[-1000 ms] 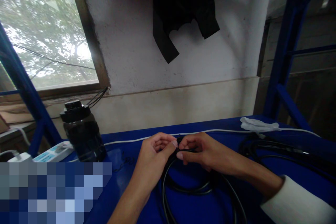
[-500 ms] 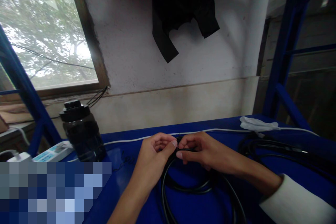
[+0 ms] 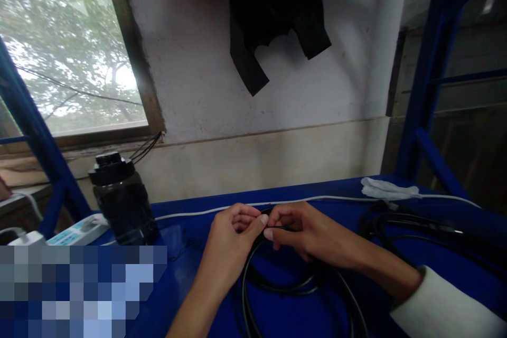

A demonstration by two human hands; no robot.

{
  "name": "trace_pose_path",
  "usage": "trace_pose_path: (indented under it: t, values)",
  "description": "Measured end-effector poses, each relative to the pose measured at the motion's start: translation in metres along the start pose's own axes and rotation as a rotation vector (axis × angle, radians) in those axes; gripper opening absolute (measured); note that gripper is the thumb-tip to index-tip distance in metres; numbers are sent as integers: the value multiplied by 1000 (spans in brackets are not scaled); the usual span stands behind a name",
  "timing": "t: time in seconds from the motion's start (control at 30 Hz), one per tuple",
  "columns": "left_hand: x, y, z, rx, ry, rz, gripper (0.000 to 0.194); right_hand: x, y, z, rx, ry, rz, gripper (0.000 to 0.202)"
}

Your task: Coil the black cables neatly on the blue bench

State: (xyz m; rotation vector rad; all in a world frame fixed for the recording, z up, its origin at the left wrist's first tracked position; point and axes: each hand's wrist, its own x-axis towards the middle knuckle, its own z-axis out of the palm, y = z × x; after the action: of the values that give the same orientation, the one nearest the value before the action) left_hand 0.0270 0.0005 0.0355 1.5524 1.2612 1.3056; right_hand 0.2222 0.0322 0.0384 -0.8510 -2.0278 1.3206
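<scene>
A coiled black cable (image 3: 246, 296) lies on the blue table top (image 3: 214, 306) in front of me. At the coil's far side my left hand (image 3: 237, 232) is closed, thumb and fingers pinching the cable. Close against it, my right hand (image 3: 295, 229) also grips the black cable between thumb and fingertips. The two thumbs nearly meet there. Any small tie between the fingertips is too dark and hidden to make out. The lower part of the coil runs off the bottom of the view.
A second bundle of black cable (image 3: 415, 222) lies to the right. Behind it are a crumpled white plastic piece (image 3: 388, 188) and a white cord (image 3: 198, 214). At left stand a dark water bottle (image 3: 122, 200) and a white power strip (image 3: 81, 229). Blue frame posts (image 3: 425, 90) flank the table.
Both hands keep their hold on the cable at nearly the same spot. The whole view has shifted very slightly.
</scene>
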Motion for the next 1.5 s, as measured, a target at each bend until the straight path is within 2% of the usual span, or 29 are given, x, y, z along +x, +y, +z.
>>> trace_pose_path:
  t: [0.23, 0.57, 1.1, 1.27, 1.5]
  values:
    - [-3, -2, -1, 90, -36, 16, 29, 1, 4, 0, 25, -8, -30, 34]
    - [-3, 1, -1, 88, -49, 28, 19, 1, -1, 1, 5, -2, -10, 35]
    - [-4, 4, 1, 70, -64, 47, 20, 2, 0, 3, 29, -8, -27, 32]
    - [-5, 2, 1, 89, -66, 65, 21, 3, 5, 5, 53, 13, -87, 31]
    - [-4, 1, 2, 70, -52, 60, 15, 5, 6, 7, 24, 97, -79, 32]
